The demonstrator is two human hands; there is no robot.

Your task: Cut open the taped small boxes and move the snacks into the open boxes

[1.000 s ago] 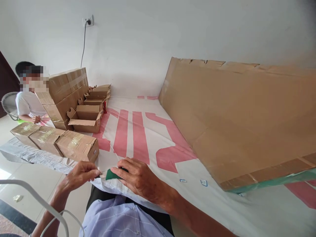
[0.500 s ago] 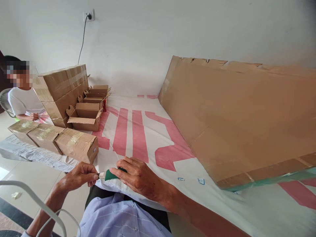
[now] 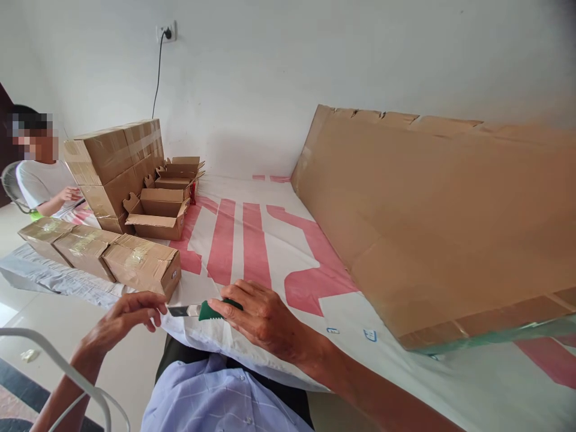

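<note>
My right hand is wrapped round a utility knife with a green handle, above the front edge of the cloth-covered table. The knife's dark blade is out and points left. Just beyond the blade's tip is my left hand, its fingers loosely bent and apart, with nothing visible in them. Whether a fingertip still touches the tip is hard to see.
Three closed cartons line the table's left side. Behind them are stacked cartons and open boxes. A large cardboard sheet leans at the right. A person sits at far left. A pale curved tube crosses the lower left.
My left hand has let go of the blade end and moved left, so the dark blade now shows. The knife has shifted slightly right and up. The other person's hand has risen.
</note>
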